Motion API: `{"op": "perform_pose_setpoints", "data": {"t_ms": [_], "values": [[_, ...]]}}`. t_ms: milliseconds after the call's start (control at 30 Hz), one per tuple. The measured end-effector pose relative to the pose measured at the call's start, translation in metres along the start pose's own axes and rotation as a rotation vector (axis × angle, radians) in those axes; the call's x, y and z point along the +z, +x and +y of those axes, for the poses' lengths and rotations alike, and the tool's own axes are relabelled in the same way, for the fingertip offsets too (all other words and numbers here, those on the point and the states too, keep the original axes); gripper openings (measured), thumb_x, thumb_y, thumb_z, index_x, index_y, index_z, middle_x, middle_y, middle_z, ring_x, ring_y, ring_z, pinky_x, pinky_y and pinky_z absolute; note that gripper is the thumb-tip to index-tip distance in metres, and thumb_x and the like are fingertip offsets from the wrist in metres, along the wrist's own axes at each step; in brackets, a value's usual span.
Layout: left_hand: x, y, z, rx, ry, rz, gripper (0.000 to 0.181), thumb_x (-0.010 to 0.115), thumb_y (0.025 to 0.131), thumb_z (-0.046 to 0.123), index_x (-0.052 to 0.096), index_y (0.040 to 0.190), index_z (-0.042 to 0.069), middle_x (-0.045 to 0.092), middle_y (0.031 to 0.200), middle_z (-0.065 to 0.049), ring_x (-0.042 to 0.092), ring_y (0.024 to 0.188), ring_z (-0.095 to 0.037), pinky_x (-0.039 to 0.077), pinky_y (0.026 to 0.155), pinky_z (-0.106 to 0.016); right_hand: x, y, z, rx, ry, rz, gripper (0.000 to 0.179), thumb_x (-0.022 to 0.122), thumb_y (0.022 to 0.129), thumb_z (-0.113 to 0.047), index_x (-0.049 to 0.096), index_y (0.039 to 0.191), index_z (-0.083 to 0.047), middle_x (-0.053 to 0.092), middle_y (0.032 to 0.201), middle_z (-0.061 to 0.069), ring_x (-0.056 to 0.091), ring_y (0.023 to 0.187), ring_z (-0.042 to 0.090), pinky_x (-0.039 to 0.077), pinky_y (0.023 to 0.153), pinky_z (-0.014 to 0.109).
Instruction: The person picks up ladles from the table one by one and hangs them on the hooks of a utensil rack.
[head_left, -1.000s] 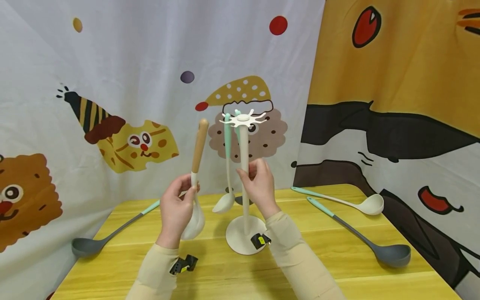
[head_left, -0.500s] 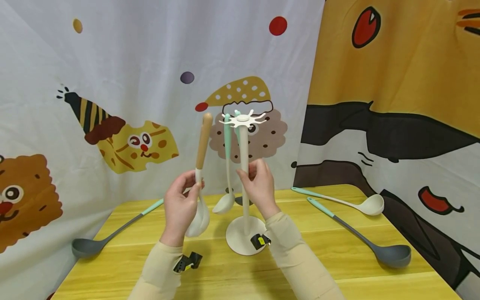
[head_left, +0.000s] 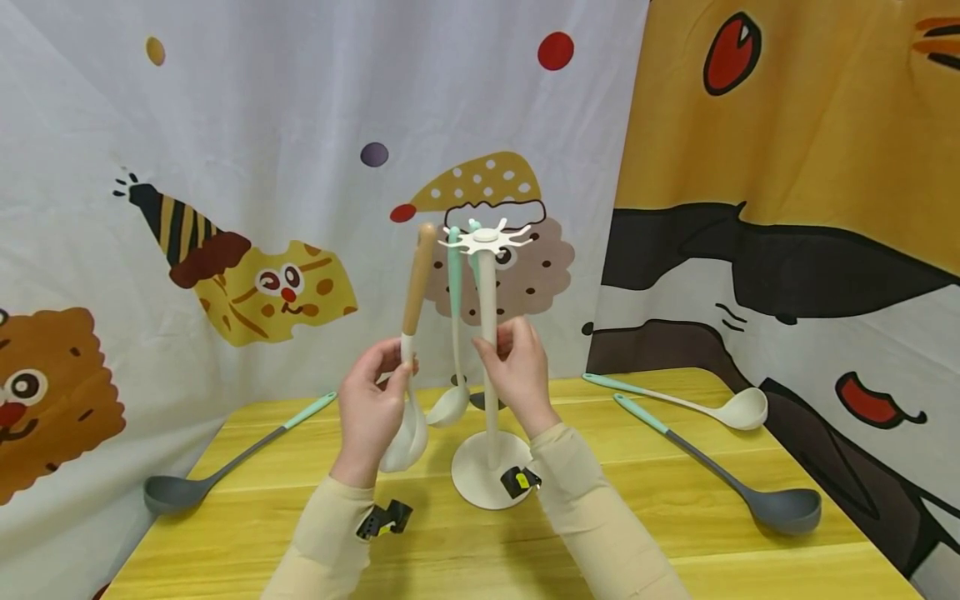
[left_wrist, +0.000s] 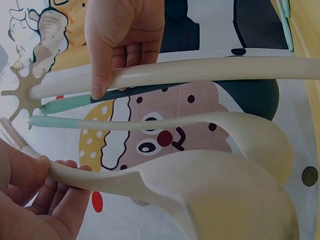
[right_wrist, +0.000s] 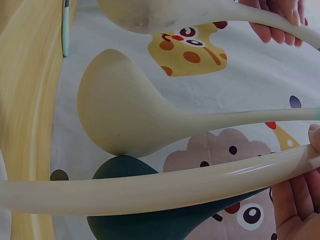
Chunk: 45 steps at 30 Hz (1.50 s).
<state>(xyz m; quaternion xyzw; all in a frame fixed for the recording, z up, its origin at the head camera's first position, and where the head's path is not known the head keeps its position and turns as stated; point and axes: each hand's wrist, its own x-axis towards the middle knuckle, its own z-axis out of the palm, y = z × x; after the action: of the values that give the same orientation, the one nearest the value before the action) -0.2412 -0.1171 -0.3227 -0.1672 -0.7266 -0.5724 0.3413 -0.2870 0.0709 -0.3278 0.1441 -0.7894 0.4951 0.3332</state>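
Observation:
My left hand pinches the white neck of a ladle with a wooden handle. The ladle is nearly upright, bowl down and above the table, leaning slightly right. Its handle top is just left of a cream utensil rack with a star-shaped hook top. My right hand grips the rack's pole between thumb and fingers. On the rack hang a white ladle with a mint handle and, behind the pole, a dark utensil with a mint handle. The pole partly hides the dark one.
A grey ladle lies on the wooden table at the left. At the right lie a white ladle and another grey ladle, both with mint handles. A printed curtain hangs close behind the table.
My left hand has moved the wooden-handled ladle to the right and slightly up, closer to the rack top. The right hand has stayed on the pole.

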Motion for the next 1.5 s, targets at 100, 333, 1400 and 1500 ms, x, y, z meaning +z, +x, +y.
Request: {"op": "perform_pose_setpoints", "data": {"t_ms": [100,333,1400,1500], "values": [[0.002,0.000,0.000,-0.003,-0.004,-0.002,0.021,0.064,0.093,-0.006,0.070,0.111,0.002,0.069,0.094,-0.011,0.067,0.087,-0.023,0.053,0.072,-0.018,0.000,0.000,0.000,0.001,0.000,-0.001,0.023,0.073,0.091,-0.015,0.054,0.093,-0.004,0.055,0.085,0.009,0.057,0.073,0.023,0.051,0.064,0.034],[0.004,0.000,0.000,0.008,-0.003,-0.014,0.021,0.064,0.093,-0.005,0.069,0.111,0.002,0.070,0.095,-0.012,0.067,0.088,-0.023,0.054,0.074,-0.019,-0.001,0.000,0.000,-0.008,-0.006,0.002,0.023,0.073,0.091,-0.015,0.053,0.093,-0.004,0.055,0.085,0.009,0.057,0.073,0.023,0.051,0.064,0.034],[0.017,-0.006,0.004,-0.044,0.007,-0.071,0.022,0.065,0.091,-0.007,0.068,0.112,0.000,0.069,0.095,-0.011,0.067,0.088,-0.023,0.057,0.076,-0.034,0.000,-0.001,-0.001,-0.006,0.000,0.002,0.023,0.073,0.091,-0.014,0.053,0.093,-0.004,0.055,0.085,0.009,0.056,0.072,0.022,0.050,0.064,0.033],[0.017,-0.007,0.004,-0.047,0.013,-0.083,0.022,0.065,0.092,-0.006,0.068,0.112,0.001,0.069,0.096,-0.010,0.067,0.089,-0.022,0.057,0.077,-0.037,0.000,-0.001,-0.001,-0.019,-0.004,0.009,0.023,0.073,0.091,-0.014,0.053,0.092,-0.003,0.055,0.085,0.010,0.056,0.072,0.023,0.050,0.064,0.033]]}}
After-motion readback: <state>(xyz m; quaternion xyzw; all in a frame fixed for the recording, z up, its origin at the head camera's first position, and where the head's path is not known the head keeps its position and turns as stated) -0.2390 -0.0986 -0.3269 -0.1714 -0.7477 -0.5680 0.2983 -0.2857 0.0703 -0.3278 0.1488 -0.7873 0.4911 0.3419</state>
